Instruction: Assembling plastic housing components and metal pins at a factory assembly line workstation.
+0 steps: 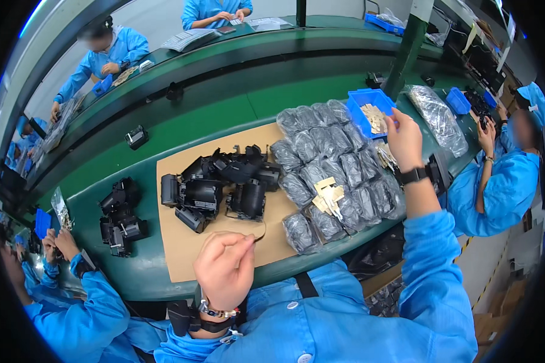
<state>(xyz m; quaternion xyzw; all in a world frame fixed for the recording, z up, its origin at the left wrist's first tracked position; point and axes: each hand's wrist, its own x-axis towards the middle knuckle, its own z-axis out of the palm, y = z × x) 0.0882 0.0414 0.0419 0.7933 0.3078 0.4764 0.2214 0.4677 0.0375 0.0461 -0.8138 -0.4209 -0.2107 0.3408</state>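
My left hand [224,269] is over the near edge of the brown cardboard sheet [178,254], its thumb and fingers pinched on a thin dark strip [260,238]. Most of that strip is hidden by the fingers. Beyond it several black plastic housings [246,199] lie in a loose heap on the cardboard. My right hand [404,139] is raised beside a blue bin [358,100] of small beige pieces [374,117], thumb and fingertips pinched together. Whatever may be between those fingertips cannot be made out.
Rows of bagged dark items [321,142] cover the sheet's right side, with a pile of beige pieces [329,196] on top. More black housings [122,218] lie on the green table [145,269] at left. A clear plastic bag [439,118] lies at right. Co-workers sit on both sides and opposite.
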